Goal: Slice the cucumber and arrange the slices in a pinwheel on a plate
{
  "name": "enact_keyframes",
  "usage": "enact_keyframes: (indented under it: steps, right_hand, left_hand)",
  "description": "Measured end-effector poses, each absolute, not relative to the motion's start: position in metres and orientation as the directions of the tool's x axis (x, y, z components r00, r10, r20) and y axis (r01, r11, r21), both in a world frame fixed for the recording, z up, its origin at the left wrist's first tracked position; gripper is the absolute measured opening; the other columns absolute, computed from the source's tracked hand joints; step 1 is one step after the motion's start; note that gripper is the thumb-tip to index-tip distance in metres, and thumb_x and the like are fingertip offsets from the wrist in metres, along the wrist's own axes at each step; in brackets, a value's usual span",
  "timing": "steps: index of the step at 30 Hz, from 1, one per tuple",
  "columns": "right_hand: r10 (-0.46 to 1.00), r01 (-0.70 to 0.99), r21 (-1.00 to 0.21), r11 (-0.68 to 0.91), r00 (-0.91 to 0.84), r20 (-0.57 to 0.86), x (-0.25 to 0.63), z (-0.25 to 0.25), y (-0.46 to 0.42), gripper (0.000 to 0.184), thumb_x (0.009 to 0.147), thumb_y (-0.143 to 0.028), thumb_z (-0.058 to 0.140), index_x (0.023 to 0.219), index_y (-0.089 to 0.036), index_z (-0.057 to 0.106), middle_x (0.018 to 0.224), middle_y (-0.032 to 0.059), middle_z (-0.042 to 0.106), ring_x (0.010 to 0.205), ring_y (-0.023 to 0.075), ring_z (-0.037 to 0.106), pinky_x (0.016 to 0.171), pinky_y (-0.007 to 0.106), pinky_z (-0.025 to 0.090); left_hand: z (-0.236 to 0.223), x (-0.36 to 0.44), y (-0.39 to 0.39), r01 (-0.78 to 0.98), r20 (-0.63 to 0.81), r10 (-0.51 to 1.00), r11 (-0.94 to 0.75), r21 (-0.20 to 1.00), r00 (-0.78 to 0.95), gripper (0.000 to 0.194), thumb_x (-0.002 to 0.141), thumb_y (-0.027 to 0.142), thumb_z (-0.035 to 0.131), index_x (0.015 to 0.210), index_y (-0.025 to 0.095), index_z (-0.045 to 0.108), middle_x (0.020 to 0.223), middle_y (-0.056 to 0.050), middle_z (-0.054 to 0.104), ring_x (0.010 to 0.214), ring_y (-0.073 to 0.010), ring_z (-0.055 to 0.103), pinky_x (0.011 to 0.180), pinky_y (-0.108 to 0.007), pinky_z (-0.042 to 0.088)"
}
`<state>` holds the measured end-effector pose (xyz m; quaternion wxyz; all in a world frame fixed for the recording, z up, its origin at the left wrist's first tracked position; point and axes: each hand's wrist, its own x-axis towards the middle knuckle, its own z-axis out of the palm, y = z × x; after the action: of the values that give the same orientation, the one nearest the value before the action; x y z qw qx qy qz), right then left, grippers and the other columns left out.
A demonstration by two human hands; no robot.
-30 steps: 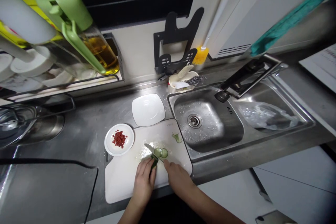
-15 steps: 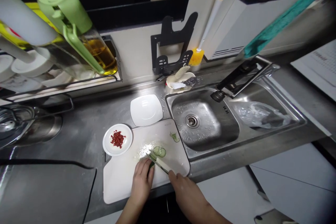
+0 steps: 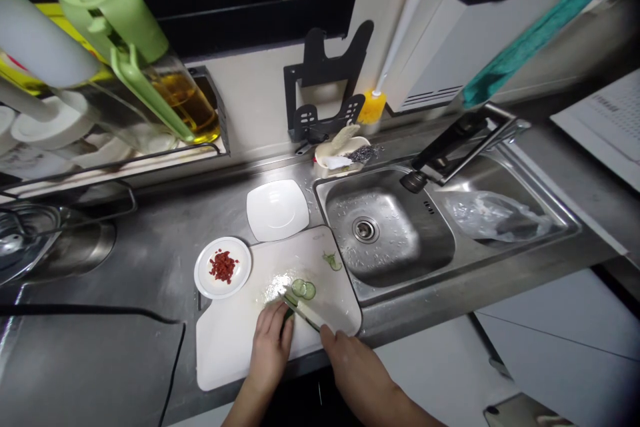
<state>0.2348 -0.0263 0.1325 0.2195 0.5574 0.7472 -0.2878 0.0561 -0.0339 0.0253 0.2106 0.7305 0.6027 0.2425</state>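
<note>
On the white cutting board [image 3: 227,347], my left hand [image 3: 271,340] is closed over a cucumber [image 3: 289,313], most of which the fingers hide. My right hand [image 3: 350,360] grips a kitchen knife [image 3: 306,317] by its handle. The blade lies against the cucumber's end, close to my left fingertips. Just beyond the blade are a few round cucumber slices [image 3: 303,289], partly overlapping. Thin green peelings [image 3: 331,261] lie near the board's far right corner.
A small white plate with chopped red pieces [image 3: 223,267] overlaps the board's left corner. Behind the board stands a square white dish [image 3: 278,209]. To the right is a steel sink [image 3: 395,240] with a black faucet [image 3: 440,155] and a plastic bag [image 3: 493,215].
The view has shifted very slightly. My hands, the knife and the slices stay in nearly the same places, the blade seeming a little more upright.
</note>
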Motion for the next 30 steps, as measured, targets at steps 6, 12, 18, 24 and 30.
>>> enact_keyframes:
  steps: [6, 12, 18, 24, 30]
  right_hand:
    - [0.693, 0.954, -0.189, 0.233, -0.299, -0.656, 0.235, 0.132, -0.023, 0.049, 0.079, 0.006, 0.033, 0.118, -0.017, 0.051, 0.09, 0.0077, 0.067, 0.079, 0.0196, 0.065, 0.063, 0.024, 0.045]
    - [0.693, 0.952, -0.195, 0.237, -0.307, -0.652, 0.232, 0.13, -0.02, 0.048, 0.079, 0.006, 0.033, 0.118, -0.016, 0.052, 0.088, 0.0075, 0.067, 0.076, 0.0195, 0.065, 0.063, 0.025, 0.045]
    - [0.714, 0.949, -0.208, 0.236, -0.314, -0.626, 0.228, 0.127, -0.018, 0.042, 0.083, 0.003, 0.035, 0.117, -0.015, 0.052, 0.087, 0.0087, 0.068, 0.078, 0.0188, 0.065, 0.064, 0.023, 0.046]
    - [0.702, 0.955, -0.213, 0.205, -0.295, -0.648, 0.224, 0.127, -0.013, 0.038, 0.085, 0.0, 0.034, 0.113, -0.016, 0.054, 0.087, 0.0088, 0.067, 0.079, 0.0201, 0.066, 0.064, 0.025, 0.048]
    - [0.717, 0.959, -0.19, 0.213, -0.285, -0.636, 0.221, 0.122, -0.01, 0.037, 0.085, 0.001, 0.035, 0.113, -0.016, 0.053, 0.085, 0.0084, 0.067, 0.077, 0.0183, 0.066, 0.063, 0.023, 0.047]
  left_hand:
    - [0.023, 0.055, -0.034, 0.778, 0.1, 0.983, -0.184, 0.6, 0.155, 0.024, 0.088, 0.022, 0.049, 0.109, 0.018, 0.058, 0.109, -0.009, 0.064, 0.107, -0.0215, 0.058, 0.095, -0.042, 0.048]
    - [0.023, 0.055, -0.034, 0.783, 0.09, 0.983, -0.18, 0.596, 0.157, 0.025, 0.088, 0.022, 0.048, 0.11, 0.017, 0.057, 0.111, -0.009, 0.064, 0.109, -0.0213, 0.057, 0.097, -0.042, 0.047]
    - [0.024, 0.055, -0.033, 0.788, 0.081, 0.984, -0.175, 0.59, 0.158, 0.024, 0.088, 0.022, 0.049, 0.11, 0.018, 0.057, 0.11, -0.008, 0.064, 0.108, -0.0205, 0.057, 0.097, -0.041, 0.047]
    - [0.025, 0.056, -0.032, 0.782, 0.088, 0.984, -0.179, 0.597, 0.158, 0.024, 0.088, 0.022, 0.049, 0.11, 0.018, 0.057, 0.11, -0.008, 0.064, 0.107, -0.0205, 0.058, 0.095, -0.041, 0.048]
    - [0.024, 0.055, -0.031, 0.777, 0.104, 0.983, -0.185, 0.602, 0.153, 0.024, 0.087, 0.022, 0.05, 0.109, 0.019, 0.059, 0.11, -0.008, 0.065, 0.105, -0.0205, 0.059, 0.093, -0.04, 0.05]
